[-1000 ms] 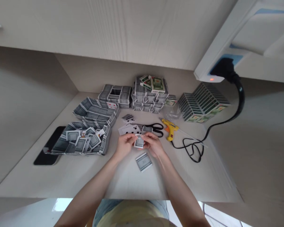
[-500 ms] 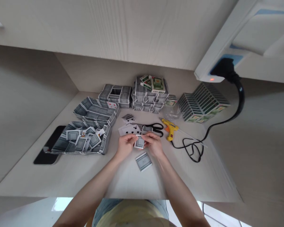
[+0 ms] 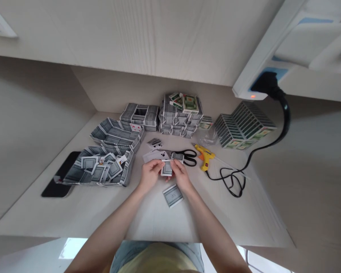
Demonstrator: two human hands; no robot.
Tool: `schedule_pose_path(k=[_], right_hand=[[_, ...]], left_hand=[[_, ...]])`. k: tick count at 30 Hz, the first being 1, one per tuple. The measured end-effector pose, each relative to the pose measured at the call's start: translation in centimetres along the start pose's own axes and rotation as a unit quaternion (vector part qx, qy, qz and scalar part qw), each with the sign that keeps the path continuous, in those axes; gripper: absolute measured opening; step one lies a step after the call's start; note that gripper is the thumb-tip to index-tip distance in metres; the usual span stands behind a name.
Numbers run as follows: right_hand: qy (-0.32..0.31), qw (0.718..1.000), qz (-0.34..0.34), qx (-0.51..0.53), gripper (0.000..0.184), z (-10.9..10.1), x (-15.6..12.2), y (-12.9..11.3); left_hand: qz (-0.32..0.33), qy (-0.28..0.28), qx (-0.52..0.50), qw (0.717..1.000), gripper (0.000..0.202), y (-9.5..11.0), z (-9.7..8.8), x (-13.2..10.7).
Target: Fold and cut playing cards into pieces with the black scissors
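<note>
Between my two hands is a playing card [image 3: 166, 168], its grey patterned back facing up. My left hand [image 3: 151, 174] pinches its left edge, and my right hand [image 3: 181, 175] pinches the right edge. Below them on the desk lies another piece with the same grey pattern, a card [image 3: 173, 196] set at a slant. Just beyond my fingers are face-up cards [image 3: 155, 154], a small grey-backed card piece [image 3: 177, 156] and black-handled scissors [image 3: 190, 157], whose blades are mostly hidden. A small fan of cards [image 3: 155, 143] lies farther back.
Left stands a tray made of cards [image 3: 127, 175] with loose cards inside, overlapping a black phone [image 3: 57, 189]. Card-built boxes [image 3: 180, 117] and stacked card packs [image 3: 246, 127] line the back. A yellow glue gun [image 3: 205, 155] trails a black cord [image 3: 254, 149] to a power strip [image 3: 250, 91].
Both hands still hold the card, which has turned slightly and sits a little higher and more level. The view has shifted slightly.
</note>
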State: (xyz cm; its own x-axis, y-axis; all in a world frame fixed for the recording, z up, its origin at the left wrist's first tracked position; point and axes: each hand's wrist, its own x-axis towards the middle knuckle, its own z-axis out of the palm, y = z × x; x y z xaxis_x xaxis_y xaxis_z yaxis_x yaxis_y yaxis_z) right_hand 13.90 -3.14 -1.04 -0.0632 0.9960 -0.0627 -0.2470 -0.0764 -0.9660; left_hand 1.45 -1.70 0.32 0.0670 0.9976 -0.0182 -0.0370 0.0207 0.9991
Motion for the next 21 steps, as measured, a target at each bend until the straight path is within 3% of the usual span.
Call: schedule_pose_path(k=[6,14,21], right_hand=[[-0.074,0.995,0.013,0.058,0.027,-0.3,0.0,0.5],[-0.07,0.997,0.013,0.02,0.03,-0.6,0.4,0.6],[-0.042,0.999,-0.008,-0.008,0.03,-0.2,0.3,0.5]], left_hand=[[-0.022,-0.052,-0.042,0.998,0.027,-0.8,0.0,-0.1],[-0.003,-0.027,-0.023,0.999,0.025,-1.7,-0.2,0.2],[0.025,-0.013,0.005,1.0,0.025,-0.7,-0.2,0.0]])
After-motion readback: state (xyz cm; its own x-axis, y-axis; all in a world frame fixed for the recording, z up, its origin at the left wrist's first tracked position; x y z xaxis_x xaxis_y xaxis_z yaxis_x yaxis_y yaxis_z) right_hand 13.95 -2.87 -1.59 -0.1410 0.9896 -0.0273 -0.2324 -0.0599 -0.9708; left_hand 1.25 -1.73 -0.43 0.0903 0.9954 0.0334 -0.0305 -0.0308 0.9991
